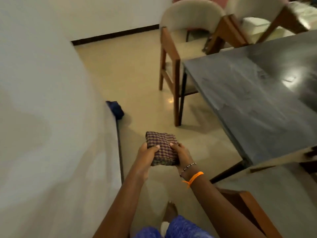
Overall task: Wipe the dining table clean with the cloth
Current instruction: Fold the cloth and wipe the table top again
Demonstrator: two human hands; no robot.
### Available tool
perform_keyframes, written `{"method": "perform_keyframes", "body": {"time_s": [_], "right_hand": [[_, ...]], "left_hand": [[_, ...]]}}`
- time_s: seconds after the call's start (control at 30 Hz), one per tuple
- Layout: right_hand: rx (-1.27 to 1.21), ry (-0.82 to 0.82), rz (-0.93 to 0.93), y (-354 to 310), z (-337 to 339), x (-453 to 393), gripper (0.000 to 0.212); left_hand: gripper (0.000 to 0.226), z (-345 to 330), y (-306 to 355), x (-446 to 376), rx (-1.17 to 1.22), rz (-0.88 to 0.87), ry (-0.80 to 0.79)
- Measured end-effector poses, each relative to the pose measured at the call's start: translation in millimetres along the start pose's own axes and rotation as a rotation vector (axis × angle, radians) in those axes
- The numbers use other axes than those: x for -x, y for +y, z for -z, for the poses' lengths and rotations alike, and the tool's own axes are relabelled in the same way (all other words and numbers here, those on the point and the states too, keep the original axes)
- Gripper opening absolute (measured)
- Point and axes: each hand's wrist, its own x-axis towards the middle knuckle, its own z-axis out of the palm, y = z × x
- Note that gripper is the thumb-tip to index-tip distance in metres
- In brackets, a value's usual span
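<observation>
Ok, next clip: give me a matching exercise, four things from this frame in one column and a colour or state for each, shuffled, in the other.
Things:
1. cloth
2. dining table
3. wristband
4. nearest chair back

Colour or state:
A. dark grey, glossy, with a light reflection
B. orange, on the right wrist
C. cream upholstery on a wooden frame
D. checked, folded, held by the left hand and right hand above the floor

Pairs: 1-D, 2-A, 3-B, 4-C
</observation>
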Motion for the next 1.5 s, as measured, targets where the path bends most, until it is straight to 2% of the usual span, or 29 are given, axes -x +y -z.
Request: {"method": "perform_keyframes", "body": {"time_s": [0.3,0.43,0.57,0.63,0.73,0.9,1.13,1.27,1.37,1.43,1.5], "right_hand": [[-0.126,0.318,0.217,-104.8,32.3,-108.8,0.048],[-0.172,0.457,0.307,-159.3,41.2,-166.1,0.039],[-0.216,0.572,0.344,-216.7,42.0,-217.8,0.037],[-0.196,0.623,0.404,-242.4,47.0,-240.2,0.039],[-0.109,0.725,0.461,-271.9,60.9,-267.2,0.043],[0.049,0.866,0.5,-310.6,93.8,-308.9,0.049],[0.203,0.905,0.508,-393.8,127.7,-362.0,0.054],[0.199,0.96,0.557,-444.4,143.5,-392.2,0.055],[0.347,1.055,0.505,-470.1,160.7,-417.5,0.06],[0.536,1.139,0.439,-478.9,168.6,-433.5,0.062],[0.726,1.147,0.397,-485.0,169.8,-454.5,0.061]], "left_hand": [[0.033,-94.9,84.3,-144.1,-0.174,0.085,-0.293],[0.044,-139.7,122.4,-218.4,-0.26,0.061,-0.396],[0.053,-184.3,176.8,-292.4,-0.292,0.124,-0.496],[0.05,-209.4,204.8,-326.2,-0.338,0.094,-0.547],[0.038,-249.2,236.0,-362.9,-0.409,0.053,-0.62],[0.038,-317.7,257.6,-405.0,-0.456,0.039,-0.699],[0.039,-402.7,308.5,-447.4,-0.455,-0.066,-0.693],[0.049,-443.3,348.4,-479.2,-0.453,-0.177,-0.854],[0.056,-466.9,361.2,-502.4,-0.606,-0.274,-0.899],[0.053,-475.6,359.8,-512.5,-0.759,-0.376,-0.82],[0.051,-480.6,355.1,-522.9,-0.897,-0.472,-0.745]]}}
